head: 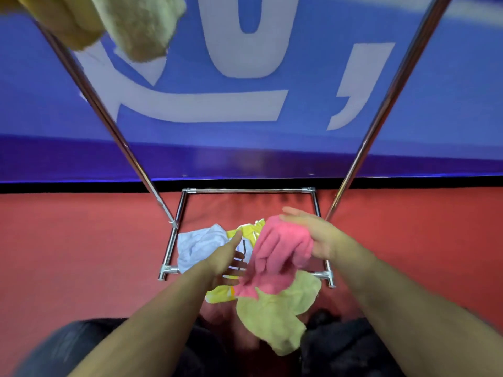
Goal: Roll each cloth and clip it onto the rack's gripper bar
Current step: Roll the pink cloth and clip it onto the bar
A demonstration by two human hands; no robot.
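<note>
Trouble could come if the pink cloth (281, 254) slips, because the right hand (313, 235) pinches only its top edge and the rest hangs loose. It droops below that grip, over the cloth pile on the floor (68, 254) inside the rack base (247, 190). The left hand (228, 258) reaches in with straight fingers, holding nothing. Two rolled cloths (114, 20) hang at the top left corner.

Bright, even light fills the frame, with thin glare streaks running along the chrome rack poles (114, 129). Motion blur smears the rolled cloths (109, 23) at upper left and softens both forearms along the bottom edge. Wide-angle distortion splays the poles outward toward the top corners.
</note>
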